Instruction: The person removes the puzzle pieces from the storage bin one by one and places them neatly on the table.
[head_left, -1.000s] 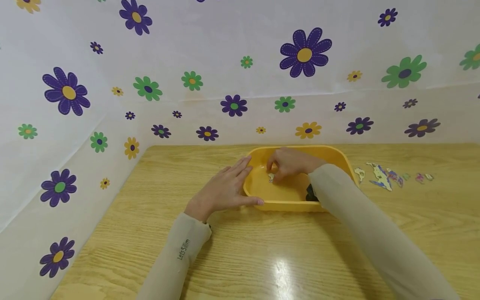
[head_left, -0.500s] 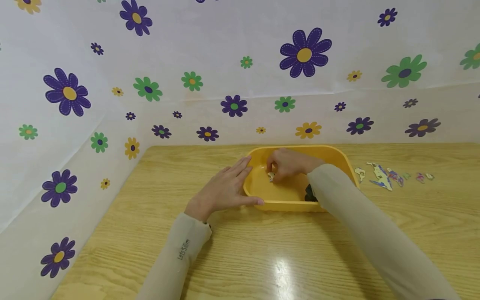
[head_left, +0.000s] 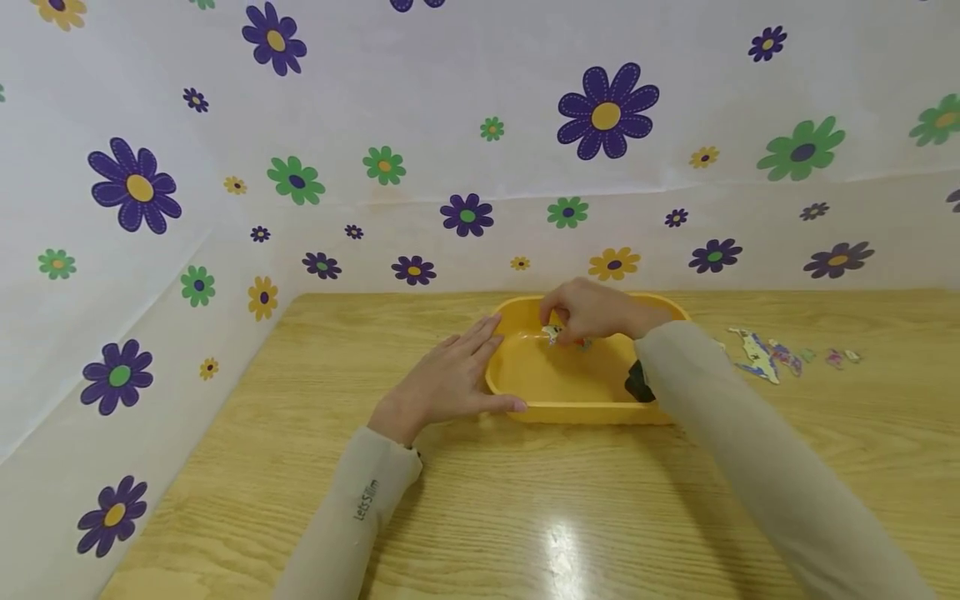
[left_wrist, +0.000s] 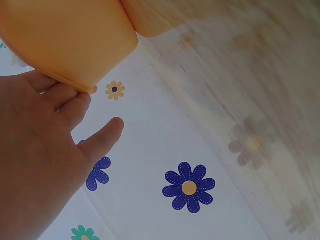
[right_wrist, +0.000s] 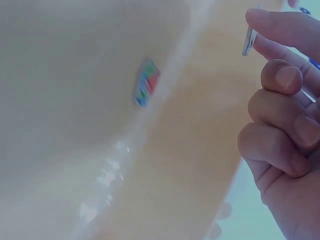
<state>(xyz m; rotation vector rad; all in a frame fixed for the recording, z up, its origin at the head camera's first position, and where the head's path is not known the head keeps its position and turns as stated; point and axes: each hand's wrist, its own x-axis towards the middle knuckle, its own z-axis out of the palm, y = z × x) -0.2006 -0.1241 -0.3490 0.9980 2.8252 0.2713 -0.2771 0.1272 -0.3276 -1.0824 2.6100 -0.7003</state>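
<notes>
A yellow plastic tub (head_left: 592, 412) stands on the wooden table. My left hand (head_left: 450, 379) lies at its left end, with straight fingers over the rim and the thumb along the front wall; the left wrist view also shows the fingers at the tub's edge. Inside the tub, my right hand (head_left: 592, 310) pinches a small flat printed piece (head_left: 552, 333) between thumb and index finger. The right wrist view shows this piece edge-on, the other fingers curled in. A second flat piece (right_wrist: 146, 83), blue, green and red, lies in the tub below the right hand.
To the right of the tub, several flat printed cut-out pieces (head_left: 757, 354) lie in a row on the table (head_left: 465, 517). A flower-patterned white sheet (head_left: 420, 100) rises behind and at the left. Something dark (head_left: 639, 383) shows beneath the right cuff.
My right hand has lifted the pinched piece from the tub floor and moved slightly back and right. The second piece has come into view beneath it. The left hand stays on the rim.
</notes>
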